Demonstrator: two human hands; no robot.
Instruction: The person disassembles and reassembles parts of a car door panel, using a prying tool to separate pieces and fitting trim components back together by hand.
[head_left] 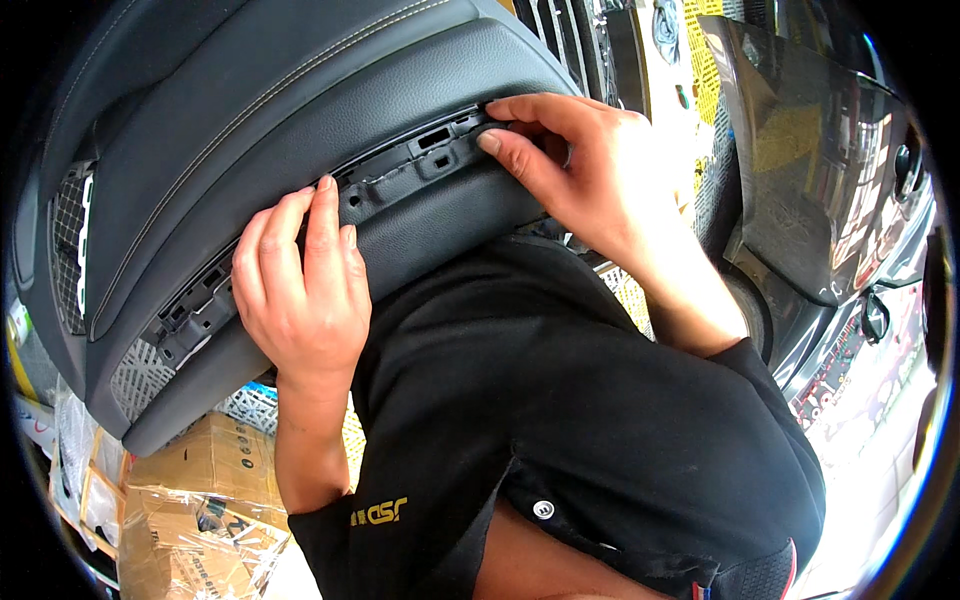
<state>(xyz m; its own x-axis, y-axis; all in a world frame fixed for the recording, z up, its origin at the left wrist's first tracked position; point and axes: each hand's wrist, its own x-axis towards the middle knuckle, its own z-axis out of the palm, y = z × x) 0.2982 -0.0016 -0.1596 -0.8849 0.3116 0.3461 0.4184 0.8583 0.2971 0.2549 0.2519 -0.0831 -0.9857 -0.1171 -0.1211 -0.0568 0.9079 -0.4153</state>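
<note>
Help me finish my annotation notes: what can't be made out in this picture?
All in the head view:
Slotted strip: the stretch under the left hand is hidden by that hand.
Right hand: its curled fingers are mostly hidden behind the hand itself.
Black padded panel: its upper part is cut off by the top edge.
Cardboard box: its lower part is cut off by the bottom edge.

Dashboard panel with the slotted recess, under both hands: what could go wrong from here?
The right hand has thumb and index finger at the slotted recess; uneven force there might crack its narrow plastic edges.

The left hand has fingertips along the same recess, so a slip could scrape them.

Fingernails might also mark the grained surface of the dashboard panel beside the recess.
</note>
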